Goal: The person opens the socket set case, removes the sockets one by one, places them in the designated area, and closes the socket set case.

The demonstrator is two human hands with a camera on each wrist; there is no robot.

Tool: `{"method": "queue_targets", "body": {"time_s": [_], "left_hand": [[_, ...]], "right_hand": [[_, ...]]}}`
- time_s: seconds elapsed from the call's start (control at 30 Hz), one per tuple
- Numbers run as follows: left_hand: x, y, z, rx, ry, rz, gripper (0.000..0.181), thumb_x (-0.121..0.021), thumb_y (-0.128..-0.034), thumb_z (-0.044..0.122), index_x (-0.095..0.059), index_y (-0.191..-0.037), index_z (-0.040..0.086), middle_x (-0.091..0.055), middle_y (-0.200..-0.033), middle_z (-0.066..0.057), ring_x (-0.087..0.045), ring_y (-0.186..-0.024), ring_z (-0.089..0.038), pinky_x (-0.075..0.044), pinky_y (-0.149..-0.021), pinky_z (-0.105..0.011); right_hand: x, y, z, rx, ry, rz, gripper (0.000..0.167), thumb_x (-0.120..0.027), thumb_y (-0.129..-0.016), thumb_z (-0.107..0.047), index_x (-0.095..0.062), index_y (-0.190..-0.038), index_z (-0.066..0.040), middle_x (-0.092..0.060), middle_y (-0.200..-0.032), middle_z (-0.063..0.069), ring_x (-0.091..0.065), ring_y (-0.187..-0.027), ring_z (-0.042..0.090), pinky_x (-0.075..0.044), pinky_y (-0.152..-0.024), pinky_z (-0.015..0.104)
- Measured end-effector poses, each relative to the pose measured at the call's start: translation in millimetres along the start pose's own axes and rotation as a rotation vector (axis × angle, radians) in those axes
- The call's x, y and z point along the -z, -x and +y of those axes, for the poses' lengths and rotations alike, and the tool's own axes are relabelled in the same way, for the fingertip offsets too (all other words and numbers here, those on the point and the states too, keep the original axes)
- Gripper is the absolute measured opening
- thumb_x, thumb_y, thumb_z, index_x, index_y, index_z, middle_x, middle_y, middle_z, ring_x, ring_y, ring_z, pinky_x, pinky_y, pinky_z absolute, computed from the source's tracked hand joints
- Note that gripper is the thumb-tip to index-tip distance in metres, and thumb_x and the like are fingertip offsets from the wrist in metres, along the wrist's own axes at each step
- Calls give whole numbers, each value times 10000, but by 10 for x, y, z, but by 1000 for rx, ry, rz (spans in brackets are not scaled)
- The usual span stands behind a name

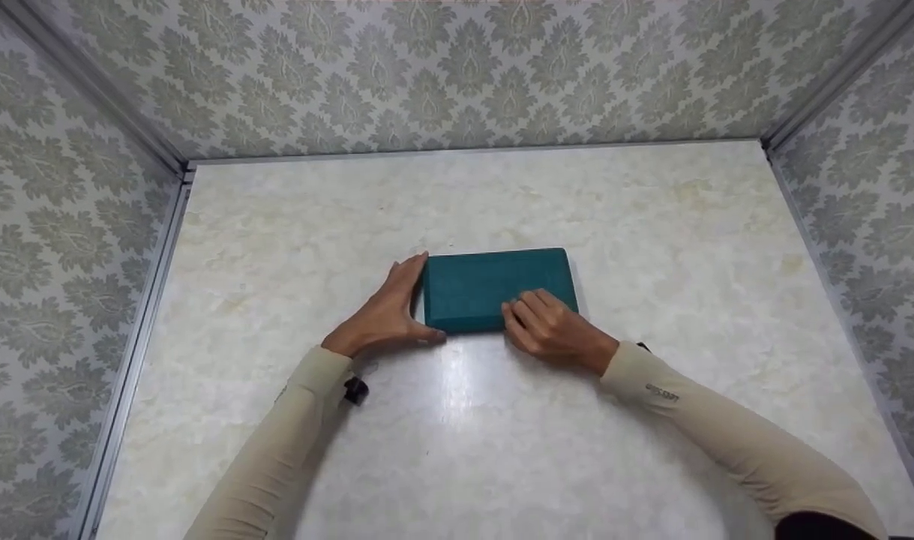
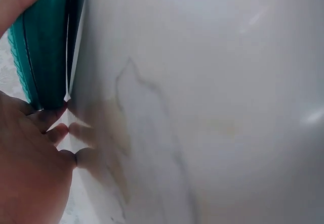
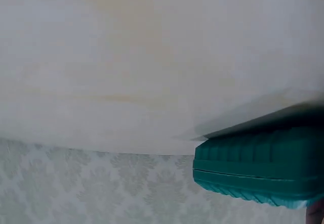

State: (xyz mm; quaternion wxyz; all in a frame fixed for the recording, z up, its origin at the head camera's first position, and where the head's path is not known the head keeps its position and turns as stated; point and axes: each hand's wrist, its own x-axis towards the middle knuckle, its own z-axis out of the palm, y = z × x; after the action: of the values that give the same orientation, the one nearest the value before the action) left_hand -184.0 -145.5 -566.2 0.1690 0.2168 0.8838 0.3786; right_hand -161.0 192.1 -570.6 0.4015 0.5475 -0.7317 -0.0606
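A teal plastic case (image 1: 479, 289) with a ribbed side and a seam along its edge lies flat on the table. My left hand (image 1: 385, 307) spans its left end, thumb at the near edge and fingers by the far left corner. In the left wrist view, the thumb lies on the case (image 2: 48, 47) and fingers of the left hand (image 2: 33, 163) touch its end. With fingers curled, my right hand (image 1: 550, 328) holds the near edge right of the middle; its fingertips are partly hidden. The right wrist view shows the ribbed end of the case (image 3: 253, 158).
The pale marbled table (image 1: 457, 450) runs back to a patterned wall (image 1: 457, 75). Similar patterned panels (image 1: 37, 247) stand at both sides, with metal rails (image 1: 138, 360) along the left edge.
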Motion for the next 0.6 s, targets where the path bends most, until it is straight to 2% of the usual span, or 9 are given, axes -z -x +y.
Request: {"method": "queue_targets", "body": {"time_s": [0.1,0.3,0.43,0.6], "left_hand": [[-6,4,-18,-10,-11,14,1427,-941,-772,606,-49,-1793,160,-119,-1846,-67,-41,-1708,-274,-109,-1373,-550],[20,17,-41,-13,15,19,1392,-892,-785,658,-82,-1789,136,-163,-1836,-82,-89,-1702,-292,-51,-1378,-531],[22,1,-23,0,47,23,1368,-869,-792,678,-105,-1787,131,-181,-1833,-77,-59,-1707,-308,-36,-1377,-539],[4,-34,19,-10,79,35,1346,-875,-808,651,-131,-1779,90,-209,-1822,-88,-139,-1692,-293,-63,-1374,-542]], "right_hand": [[36,-65,-32,9,36,-82,255,-581,-1114,-69,-803,-1099,55,-729,-896,182,-680,-769,283,-644,-693,372],[121,-275,-232,-86,209,-231,279,-505,-1140,-27,-768,-1078,40,-724,-956,190,-700,-833,282,-676,-723,368],[103,-348,-292,-129,291,-277,309,-466,-1149,-47,-760,-1092,28,-742,-969,213,-744,-875,309,-695,-754,413],[62,-356,-266,-176,292,-309,276,-503,-1145,-117,-733,-1121,32,-733,-998,231,-746,-926,338,-696,-790,476]]}}
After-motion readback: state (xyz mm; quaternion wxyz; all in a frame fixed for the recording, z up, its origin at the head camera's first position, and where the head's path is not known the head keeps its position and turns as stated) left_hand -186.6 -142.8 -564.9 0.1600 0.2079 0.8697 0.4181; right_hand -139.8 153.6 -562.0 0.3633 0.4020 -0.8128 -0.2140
